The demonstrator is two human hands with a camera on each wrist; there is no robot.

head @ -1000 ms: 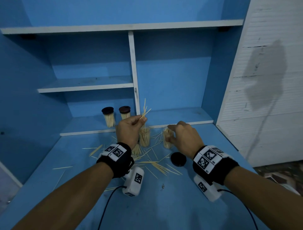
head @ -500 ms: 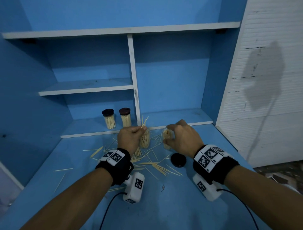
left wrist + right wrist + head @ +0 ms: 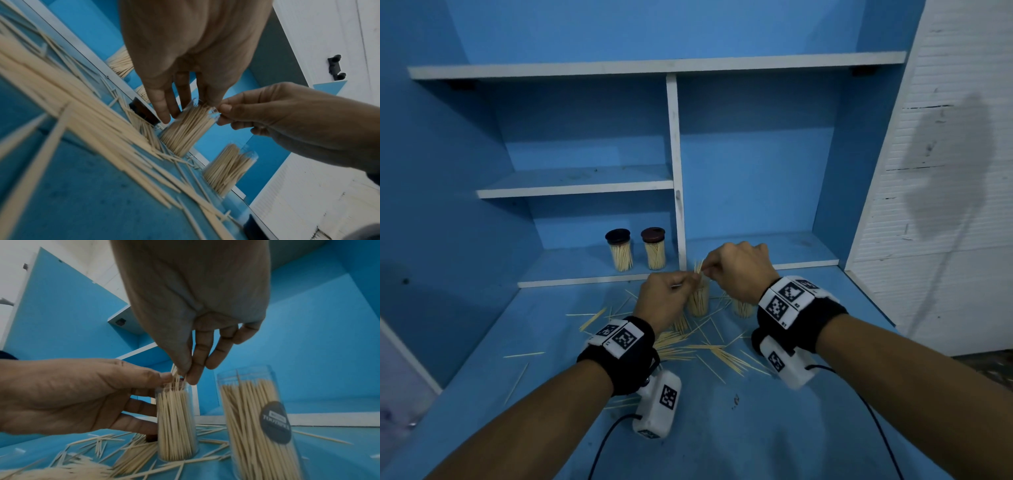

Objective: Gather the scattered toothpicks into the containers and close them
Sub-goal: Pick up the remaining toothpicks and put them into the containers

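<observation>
Upright, lidless clear container (image 3: 176, 423), pale toothpicks (image 3: 177, 378) bristling above its rim.

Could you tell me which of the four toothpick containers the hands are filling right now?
The open clear plastic container nearest the white divider; left hand steadies it, right hand pinches toothpicks into it.

I see the table (image 3: 722, 428) in solid blue, shelf unit (image 3: 739, 164) the same blue with white front edges. Toothpicks (image 3: 688, 346) read pale tan, both loose and inside the clear containers (image 3: 698, 301). Right-hand open container (image 3: 261, 421) carries a dark round label with light lettering, too blurred to read. Two containers on the low shelf have dark caps (image 3: 617, 235), one blackish, one reddish-brown. Wristbands (image 3: 619, 356) are black with white tags bearing black square marker patterns. Wall panel (image 3: 945, 205) at right is white, ribbed, with a grey stain.
</observation>
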